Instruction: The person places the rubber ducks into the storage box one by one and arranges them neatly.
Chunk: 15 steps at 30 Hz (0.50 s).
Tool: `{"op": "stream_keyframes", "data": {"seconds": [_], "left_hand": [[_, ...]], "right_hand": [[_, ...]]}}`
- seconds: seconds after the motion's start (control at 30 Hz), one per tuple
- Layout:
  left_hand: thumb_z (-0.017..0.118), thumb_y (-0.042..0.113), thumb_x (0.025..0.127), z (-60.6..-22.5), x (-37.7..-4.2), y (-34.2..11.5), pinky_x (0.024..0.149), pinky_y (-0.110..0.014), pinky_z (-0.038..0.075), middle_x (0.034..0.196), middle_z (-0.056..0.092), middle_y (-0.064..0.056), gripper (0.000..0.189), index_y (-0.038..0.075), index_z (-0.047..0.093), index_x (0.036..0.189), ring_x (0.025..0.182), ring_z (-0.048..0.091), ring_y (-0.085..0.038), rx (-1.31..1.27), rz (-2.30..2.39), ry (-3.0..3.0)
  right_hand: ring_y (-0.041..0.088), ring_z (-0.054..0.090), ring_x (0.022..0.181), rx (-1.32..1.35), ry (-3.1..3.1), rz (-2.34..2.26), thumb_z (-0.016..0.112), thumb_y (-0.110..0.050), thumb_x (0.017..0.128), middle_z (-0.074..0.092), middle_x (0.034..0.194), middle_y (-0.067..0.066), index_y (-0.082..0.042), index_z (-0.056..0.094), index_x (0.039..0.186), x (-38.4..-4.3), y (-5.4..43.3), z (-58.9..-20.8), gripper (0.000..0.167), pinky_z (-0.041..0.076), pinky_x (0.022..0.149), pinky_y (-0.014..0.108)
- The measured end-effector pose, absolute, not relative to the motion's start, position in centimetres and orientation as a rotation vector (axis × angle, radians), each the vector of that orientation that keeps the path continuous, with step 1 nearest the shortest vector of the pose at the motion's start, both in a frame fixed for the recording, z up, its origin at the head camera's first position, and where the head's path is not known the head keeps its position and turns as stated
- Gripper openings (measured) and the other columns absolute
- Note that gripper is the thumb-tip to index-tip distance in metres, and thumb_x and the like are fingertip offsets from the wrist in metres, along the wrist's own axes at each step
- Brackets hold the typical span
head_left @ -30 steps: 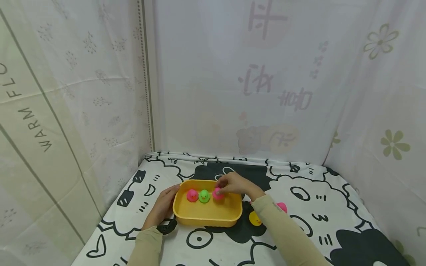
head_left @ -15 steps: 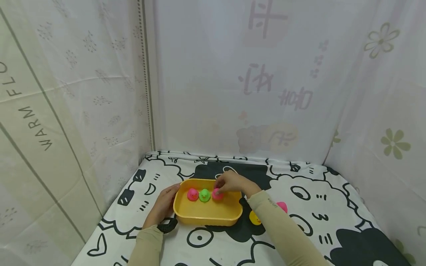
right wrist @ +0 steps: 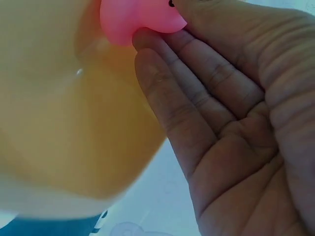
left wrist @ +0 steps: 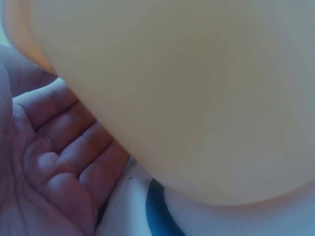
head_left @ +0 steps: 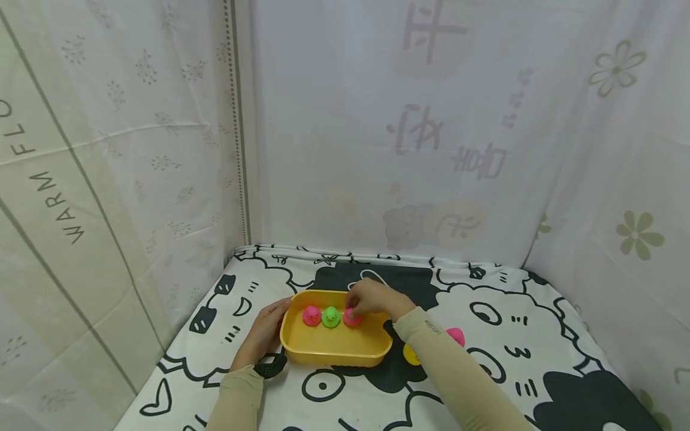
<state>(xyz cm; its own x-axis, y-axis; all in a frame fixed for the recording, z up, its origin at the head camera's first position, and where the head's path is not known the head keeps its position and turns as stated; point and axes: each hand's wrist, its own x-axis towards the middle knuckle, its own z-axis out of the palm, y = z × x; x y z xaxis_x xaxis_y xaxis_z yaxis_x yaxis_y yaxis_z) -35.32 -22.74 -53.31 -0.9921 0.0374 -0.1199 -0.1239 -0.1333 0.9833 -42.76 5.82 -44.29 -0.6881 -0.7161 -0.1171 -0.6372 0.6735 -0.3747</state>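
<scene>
Right grip [head_left: 374, 297] has edged slightly leftward, thumb and fingers clamped on a pink duck [head_left: 353, 319] at their tips, inside the tray [head_left: 334, 347]; left grip [head_left: 268, 328] lies loosely against the tray's end.

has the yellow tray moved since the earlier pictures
No, the yellow tray shows no visible shift against the printed eye on the tablecloth.

Btm ctr-left: beige L sleeve [head_left: 237, 398], blk wrist strap [head_left: 271, 366]; btm right: beige R sleeve [head_left: 458, 371], tiny dk lettering [head_left: 433, 326] nr cuff.
</scene>
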Motion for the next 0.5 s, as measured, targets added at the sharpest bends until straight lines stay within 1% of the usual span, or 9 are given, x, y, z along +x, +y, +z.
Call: {"op": "stream_keyframes", "data": {"seconds": [0.13,0.37,0.5], "left_hand": [[0.056,0.049,0.100,-53.40,-35.34,-22.68,0.094,-0.037,0.056,0.142,0.057,-0.013,0.059,0.011,0.054,0.145,0.118,0.062,-0.027,-0.113,2.285,1.987],[0.056,0.051,0.099,-53.36,-35.28,-22.69,0.094,-0.037,0.056,0.143,0.056,-0.014,0.061,0.011,0.053,0.145,0.119,0.062,-0.027,-0.111,2.281,1.984],[0.056,0.051,0.100,-53.28,-35.37,-22.82,0.094,-0.035,0.056,0.145,0.054,-0.013,0.062,0.010,0.052,0.146,0.121,0.061,-0.026,-0.108,2.268,1.998]], "right_hand": [[0.009,0.059,0.078,-1.064,2.639,-0.430,0.082,-0.020,0.086,0.065,0.086,-0.011,-0.018,0.077,0.099,-42.76,5.57,-44.61,0.014,0.054,0.073,0.019],[0.008,0.062,0.084,-1.026,2.588,-0.497,0.083,-0.018,0.084,0.067,0.091,-0.012,-0.019,0.077,0.102,-42.85,6.00,-44.61,0.020,0.055,0.081,0.021],[0.008,0.062,0.085,-1.008,2.575,-0.537,0.084,-0.016,0.083,0.068,0.092,-0.011,-0.019,0.078,0.103,-42.84,6.13,-44.43,0.021,0.056,0.081,0.022]]}}
